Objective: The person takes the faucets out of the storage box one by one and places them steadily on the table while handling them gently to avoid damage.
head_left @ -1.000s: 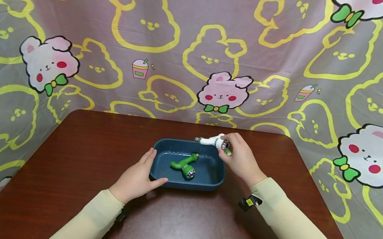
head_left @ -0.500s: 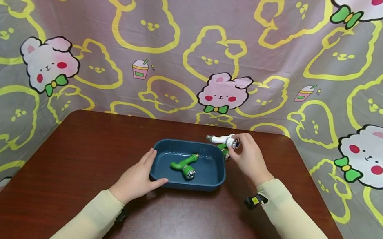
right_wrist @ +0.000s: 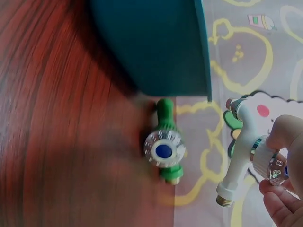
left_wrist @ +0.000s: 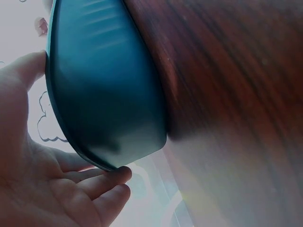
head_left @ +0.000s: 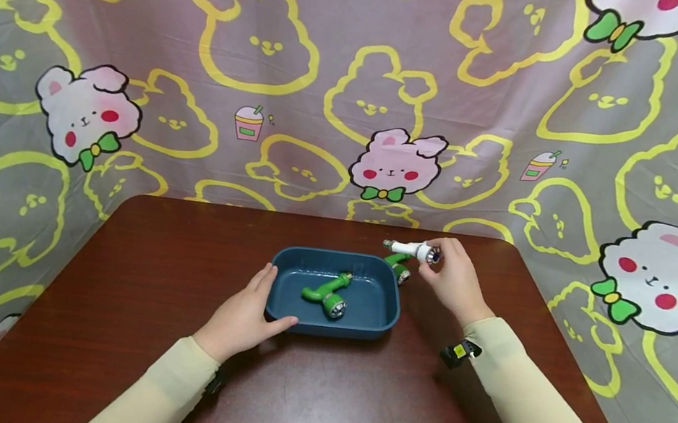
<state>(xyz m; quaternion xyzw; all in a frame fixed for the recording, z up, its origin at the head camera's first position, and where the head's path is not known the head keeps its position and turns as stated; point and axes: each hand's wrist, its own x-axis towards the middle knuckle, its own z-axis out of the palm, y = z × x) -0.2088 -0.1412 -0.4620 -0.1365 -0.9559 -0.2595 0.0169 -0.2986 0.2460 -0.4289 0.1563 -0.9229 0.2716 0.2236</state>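
Observation:
My left hand (head_left: 238, 315) rests at the near left corner of a blue rectangular tub (head_left: 337, 330), fingers along its left side and thumb on the front rim. Inside the tub lies a green tap (head_left: 327, 292) with a clear, ridged knob. Past the tub's right end, my right hand (head_left: 456, 280) pinches a white plastic tap (right_wrist: 244, 142) by its knob and holds it above the table, with the threaded end showing in the right wrist view. Below it, a second green tap (right_wrist: 164, 146) with a blue-capped knob lies on the table beside the tub.
The brown wooden table (head_left: 175, 253) has its back edge close to a patterned curtain (head_left: 356, 97), which surrounds it on the back and sides. Both forearms reach in over the front of the table.
My right hand has moved rightwards with the white tap, away from over the tub's right rim. More of the green tap beside the tub now shows. My left hand has stayed put.

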